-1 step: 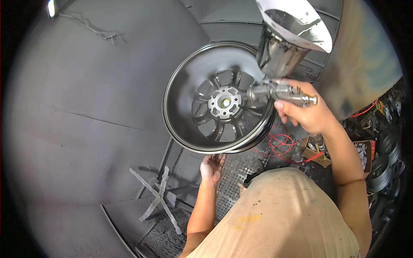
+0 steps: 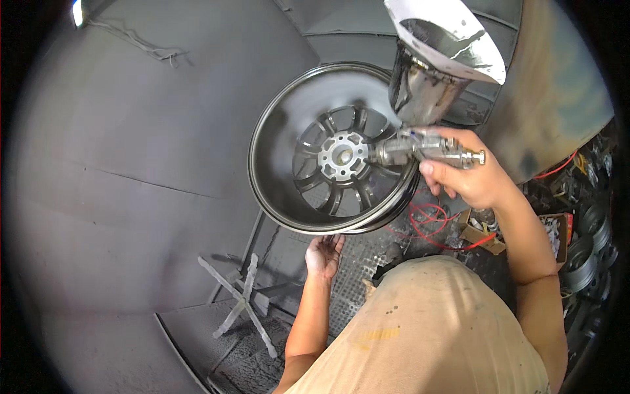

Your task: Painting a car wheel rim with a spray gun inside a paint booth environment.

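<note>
A dark grey alloy wheel (image 2: 272, 192) stands ahead of me, its hollow inner side and spokes facing me. The fingers of my left hand (image 2: 324, 256) curl, palm up, at its lower edge, with the fingertips partly hidden under the rim. My right hand (image 2: 474, 172) is closed around a metal spray gun (image 2: 420, 148) at the wheel's right side. The nozzle end points left, in front of the hub (image 2: 343, 156). On top of the gun sits a metal cup (image 2: 426, 88) with a white paper collar (image 2: 482, 59), stained inside. The gun's trigger is hidden by my hand.
Grey sheet walls (image 2: 131, 151) curve around the left and back. A coated cross-shaped stand (image 2: 243, 302) is at lower left. At right, a red hose (image 2: 430, 220) lies near a cardboard box (image 2: 482, 233); other wheels (image 2: 581, 262) and clutter lie farther right.
The spray gun has shifted slightly left and down, its nozzle end closer to the hub; the cup moved with it. My left hand and the wheel look unchanged.
</note>
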`<state>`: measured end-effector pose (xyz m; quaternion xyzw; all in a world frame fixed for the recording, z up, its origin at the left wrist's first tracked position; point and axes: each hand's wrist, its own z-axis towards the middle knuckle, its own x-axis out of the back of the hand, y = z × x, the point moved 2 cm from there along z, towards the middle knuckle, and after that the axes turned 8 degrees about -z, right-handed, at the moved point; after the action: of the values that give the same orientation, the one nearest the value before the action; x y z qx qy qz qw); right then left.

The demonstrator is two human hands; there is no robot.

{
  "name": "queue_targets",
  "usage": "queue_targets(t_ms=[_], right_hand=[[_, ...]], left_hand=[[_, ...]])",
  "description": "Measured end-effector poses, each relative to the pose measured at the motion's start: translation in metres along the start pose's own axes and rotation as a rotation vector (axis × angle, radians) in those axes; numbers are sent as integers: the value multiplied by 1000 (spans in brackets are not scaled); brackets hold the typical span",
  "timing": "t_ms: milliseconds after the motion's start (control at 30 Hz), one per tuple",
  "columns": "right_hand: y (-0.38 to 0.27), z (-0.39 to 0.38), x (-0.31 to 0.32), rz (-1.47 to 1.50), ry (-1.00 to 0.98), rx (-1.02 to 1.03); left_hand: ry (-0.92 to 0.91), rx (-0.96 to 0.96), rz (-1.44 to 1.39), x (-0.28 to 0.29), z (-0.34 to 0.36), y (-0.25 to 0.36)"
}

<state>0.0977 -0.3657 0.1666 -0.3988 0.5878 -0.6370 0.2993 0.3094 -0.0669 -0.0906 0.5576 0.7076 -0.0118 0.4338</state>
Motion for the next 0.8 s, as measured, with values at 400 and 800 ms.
queue_targets(t_ms=[400, 800], right_hand=[[9, 11, -3, 6, -14, -24], [16, 12, -5, -54, 21, 57]], left_hand=[[-2, 45, 26, 0, -5, -12], [-38, 55, 51, -18, -18, -31]])
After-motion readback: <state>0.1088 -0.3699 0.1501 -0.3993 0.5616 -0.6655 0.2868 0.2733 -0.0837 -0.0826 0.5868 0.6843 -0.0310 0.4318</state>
